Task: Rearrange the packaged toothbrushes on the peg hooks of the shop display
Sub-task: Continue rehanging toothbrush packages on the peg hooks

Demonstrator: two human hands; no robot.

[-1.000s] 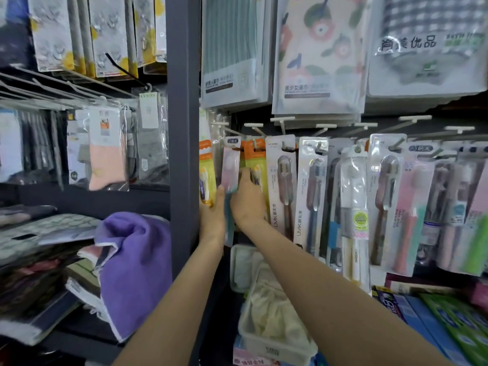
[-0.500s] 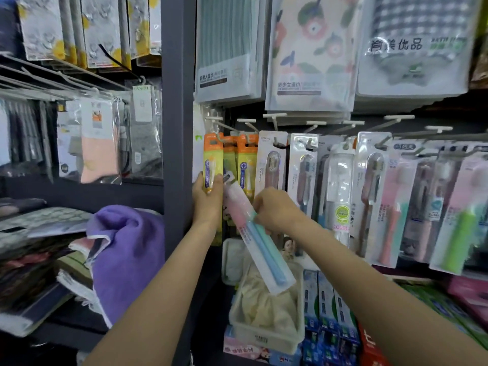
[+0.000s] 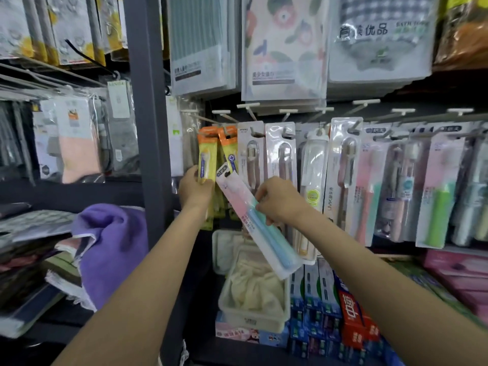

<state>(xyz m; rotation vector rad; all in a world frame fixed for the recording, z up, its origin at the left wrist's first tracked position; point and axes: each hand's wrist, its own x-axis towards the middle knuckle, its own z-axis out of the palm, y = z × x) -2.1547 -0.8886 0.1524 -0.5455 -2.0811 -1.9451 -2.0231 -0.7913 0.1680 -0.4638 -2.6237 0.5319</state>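
Forearms reach up from below; the right hand [image 3: 277, 200] pinches a pink-and-blue toothbrush pack [image 3: 257, 223] mid-length, tilted, off any hook. Beyond its fingers hang the pegged packs. The left hand [image 3: 194, 190] closes on a yellow toothbrush pack [image 3: 207, 161] hanging from its peg hook [image 3: 224, 129]. Likely next: thread the loose pack's hole onto a peg. Half a second ago the picture was nearly the same.

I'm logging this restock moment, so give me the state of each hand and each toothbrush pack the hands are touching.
Left hand: closed on the yellow pack.
Yellow pack: hanging on its peg, held by its lower part.
Right hand: gripping the pink-and-blue pack.
Pink-and-blue pack: off the pegs, tilted, top end up-left.
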